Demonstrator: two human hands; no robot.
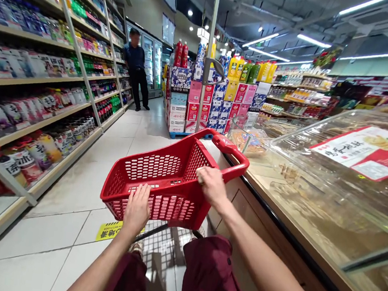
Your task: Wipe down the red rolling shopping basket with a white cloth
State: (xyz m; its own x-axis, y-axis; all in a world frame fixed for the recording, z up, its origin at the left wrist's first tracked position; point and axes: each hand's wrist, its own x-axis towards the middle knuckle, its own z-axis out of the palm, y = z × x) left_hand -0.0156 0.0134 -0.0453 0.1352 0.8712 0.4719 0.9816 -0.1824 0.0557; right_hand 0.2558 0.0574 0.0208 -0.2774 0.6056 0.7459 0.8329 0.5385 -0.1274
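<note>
A red plastic shopping cart (174,199) with perforated basket walls stands turned sideways in front of my legs. On the basket's near long rim, my left hand (138,208) is hooked with its fingers over the edge and its palm outside. My right hand (211,185) is closed around the rim at the handle end, just below the thick red handle (236,156). A pole (210,49) with a grey hook-like fitting (212,73) rises behind the cart. The undersides of both hands are hidden.
Drink shelves (48,73) line the left side. A glass-sided wooden display counter (245,184) runs close along the right, with a clear lid (341,148) on top. Stacked drink boxes (216,101) stand ahead. A person (136,64) stands in the aisle. A yellow floor sticker (109,231) lies underfoot.
</note>
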